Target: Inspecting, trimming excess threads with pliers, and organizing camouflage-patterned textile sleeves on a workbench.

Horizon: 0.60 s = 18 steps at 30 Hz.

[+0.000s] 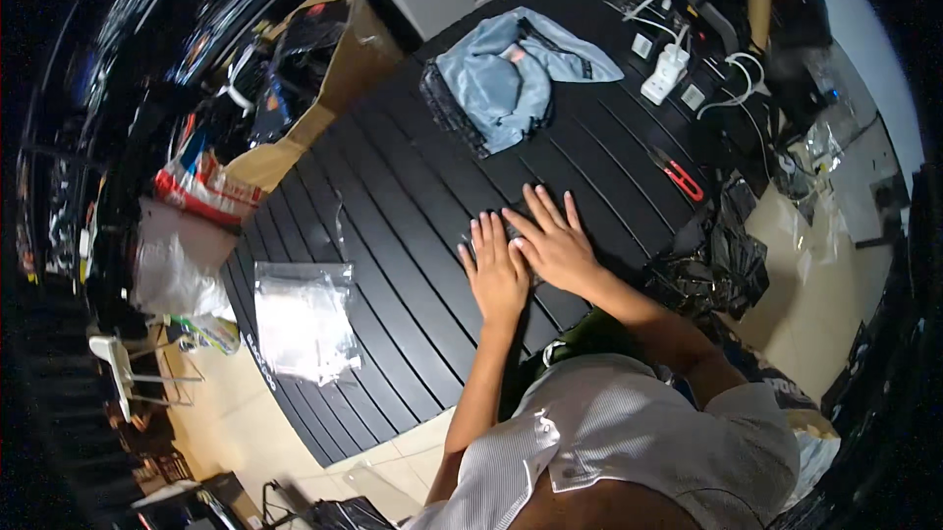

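Toward the near edge of the black slatted worktop [393, 334], the left hand [499, 279] and right hand [560, 247] lie flat, fingers extended, the right's fanned wider; I cannot tell what is beneath them. Clear plastic bags [305, 327] lie by the left edge, red-handled snips [682, 179] near the right, crumpled blue-grey cloth [496, 78] toward the far corner.

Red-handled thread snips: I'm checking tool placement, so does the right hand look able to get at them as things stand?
Probably yes: on the black slatted table, nothing visible stands between the right hand and the red-handled thread snips.
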Each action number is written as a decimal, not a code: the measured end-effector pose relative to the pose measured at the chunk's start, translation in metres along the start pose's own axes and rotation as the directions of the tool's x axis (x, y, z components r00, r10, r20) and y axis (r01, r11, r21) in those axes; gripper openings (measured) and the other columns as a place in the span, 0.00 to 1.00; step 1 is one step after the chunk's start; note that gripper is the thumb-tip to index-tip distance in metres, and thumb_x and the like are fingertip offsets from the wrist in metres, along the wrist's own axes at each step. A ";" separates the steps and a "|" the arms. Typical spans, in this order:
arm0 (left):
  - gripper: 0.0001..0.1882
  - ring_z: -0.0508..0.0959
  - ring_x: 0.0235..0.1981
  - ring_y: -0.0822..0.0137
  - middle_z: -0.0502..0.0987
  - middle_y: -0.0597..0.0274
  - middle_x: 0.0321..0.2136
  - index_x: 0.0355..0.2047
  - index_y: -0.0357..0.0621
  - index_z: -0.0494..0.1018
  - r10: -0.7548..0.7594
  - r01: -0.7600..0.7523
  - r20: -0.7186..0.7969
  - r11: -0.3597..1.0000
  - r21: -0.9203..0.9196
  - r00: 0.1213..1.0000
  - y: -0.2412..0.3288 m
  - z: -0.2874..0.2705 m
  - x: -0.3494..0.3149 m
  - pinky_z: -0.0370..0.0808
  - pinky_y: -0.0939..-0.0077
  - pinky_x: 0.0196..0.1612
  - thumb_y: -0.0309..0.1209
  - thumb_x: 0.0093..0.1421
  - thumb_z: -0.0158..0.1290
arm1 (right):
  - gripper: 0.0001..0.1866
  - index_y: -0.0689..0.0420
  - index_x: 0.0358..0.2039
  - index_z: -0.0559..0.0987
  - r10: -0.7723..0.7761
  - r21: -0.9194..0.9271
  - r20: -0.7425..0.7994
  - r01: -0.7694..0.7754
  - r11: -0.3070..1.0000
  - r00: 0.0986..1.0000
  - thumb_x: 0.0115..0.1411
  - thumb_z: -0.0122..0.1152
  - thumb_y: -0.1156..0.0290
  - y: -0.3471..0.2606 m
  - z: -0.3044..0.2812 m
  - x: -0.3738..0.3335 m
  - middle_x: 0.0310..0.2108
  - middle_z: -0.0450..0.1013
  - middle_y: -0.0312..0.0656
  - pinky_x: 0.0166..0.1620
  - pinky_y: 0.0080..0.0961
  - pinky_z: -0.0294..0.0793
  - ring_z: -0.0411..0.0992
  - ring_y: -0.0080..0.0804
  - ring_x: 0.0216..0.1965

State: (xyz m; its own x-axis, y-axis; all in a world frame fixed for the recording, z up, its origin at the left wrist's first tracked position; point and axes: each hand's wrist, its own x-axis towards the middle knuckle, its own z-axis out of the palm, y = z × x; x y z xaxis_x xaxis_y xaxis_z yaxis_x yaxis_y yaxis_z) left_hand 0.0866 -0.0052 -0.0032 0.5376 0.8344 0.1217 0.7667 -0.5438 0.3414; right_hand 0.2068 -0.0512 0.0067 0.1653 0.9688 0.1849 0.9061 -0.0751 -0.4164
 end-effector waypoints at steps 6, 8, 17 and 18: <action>0.27 0.50 0.65 0.63 0.54 0.60 0.62 0.62 0.46 0.54 0.001 0.000 -0.032 1.000 0.030 0.999 -0.004 0.009 -0.004 0.34 0.49 0.64 0.40 0.64 0.32 | 0.24 0.46 0.57 0.66 -0.012 -0.044 -0.113 0.007 0.999 0.993 0.60 0.44 0.57 0.006 0.010 -0.004 0.63 0.49 0.50 0.62 0.57 0.36 0.46 0.43 0.65; 0.26 0.49 0.65 0.63 0.53 0.61 0.63 0.62 0.48 0.53 -0.032 0.032 0.001 0.999 0.022 0.999 -0.002 0.010 -0.004 0.31 0.50 0.63 0.41 0.65 0.32 | 0.25 0.47 0.57 0.66 0.004 -0.038 -0.137 -0.010 0.999 0.991 0.60 0.44 0.55 0.008 0.014 -0.005 0.63 0.50 0.50 0.62 0.58 0.37 0.47 0.44 0.65; 0.28 0.57 0.58 0.49 0.61 0.48 0.57 0.60 0.48 0.57 -0.056 0.019 -0.317 0.993 -0.120 0.947 -0.015 0.005 -0.011 0.52 0.51 0.58 0.46 0.62 0.41 | 0.33 0.58 0.58 0.60 0.347 0.435 -0.292 -0.199 0.878 0.891 0.57 0.52 0.51 0.011 0.005 -0.009 0.59 0.52 0.58 0.58 0.49 0.51 0.52 0.56 0.59; 0.30 0.61 0.55 0.49 0.63 0.49 0.56 0.60 0.50 0.58 -0.246 0.224 -0.165 0.964 -0.140 0.955 -0.019 0.002 -0.021 0.55 0.55 0.57 0.47 0.60 0.44 | 0.34 0.59 0.59 0.57 0.437 0.467 -0.215 -0.302 0.831 0.873 0.58 0.53 0.53 0.012 0.000 -0.010 0.57 0.56 0.57 0.55 0.49 0.55 0.55 0.54 0.57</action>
State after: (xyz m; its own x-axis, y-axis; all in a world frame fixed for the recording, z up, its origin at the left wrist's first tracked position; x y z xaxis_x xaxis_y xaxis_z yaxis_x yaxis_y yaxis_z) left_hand 0.0616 -0.0123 -0.0140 0.2668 0.9456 0.1861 0.8110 -0.3247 0.4868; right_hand 0.2158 -0.0619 0.0001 0.6242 0.7624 0.1704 0.5216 -0.2443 -0.8175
